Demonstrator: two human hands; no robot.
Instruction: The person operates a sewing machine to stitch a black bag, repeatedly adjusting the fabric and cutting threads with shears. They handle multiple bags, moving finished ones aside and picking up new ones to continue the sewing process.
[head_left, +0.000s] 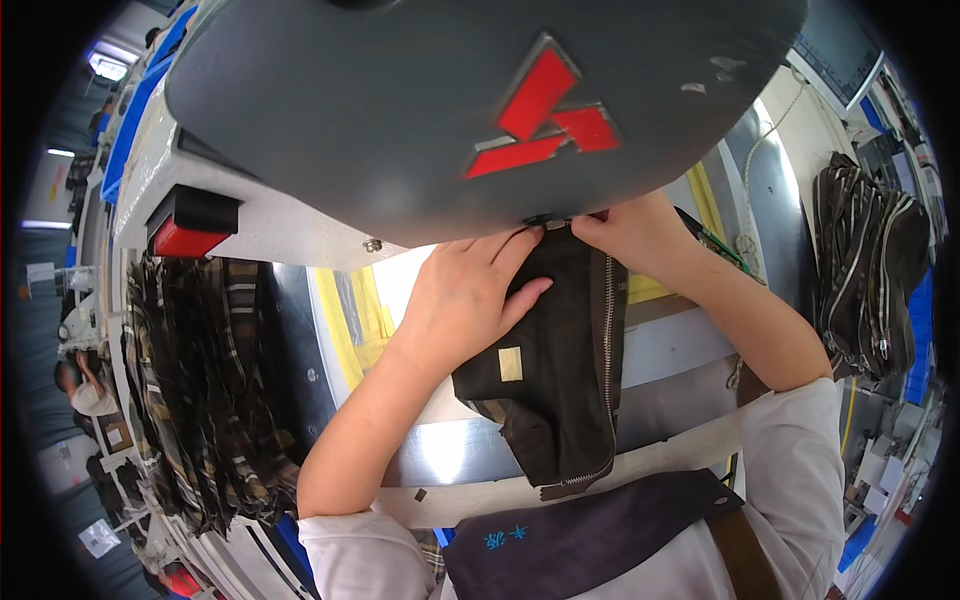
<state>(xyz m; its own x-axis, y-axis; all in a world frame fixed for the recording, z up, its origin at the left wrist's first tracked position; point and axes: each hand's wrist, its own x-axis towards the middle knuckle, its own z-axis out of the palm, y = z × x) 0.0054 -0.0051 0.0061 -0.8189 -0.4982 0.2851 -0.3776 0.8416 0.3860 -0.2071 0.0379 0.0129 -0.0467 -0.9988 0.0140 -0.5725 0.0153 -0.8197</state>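
A dark brown fabric piece with a metal zipper along its right edge and a small tan label lies on the machine bed. My left hand presses flat on its upper left part, fingers pointing toward the needle area. On the right, my right hand pinches the top edge of the fabric by the zipper, just under the big grey sewing machine head. The needle itself is hidden by the machine head.
A stack of plaid fabric pieces hangs at the left. Another pile of dark zippered pieces lies at the right. The shiny metal table shows below the fabric. A red block sits on the machine's left side.
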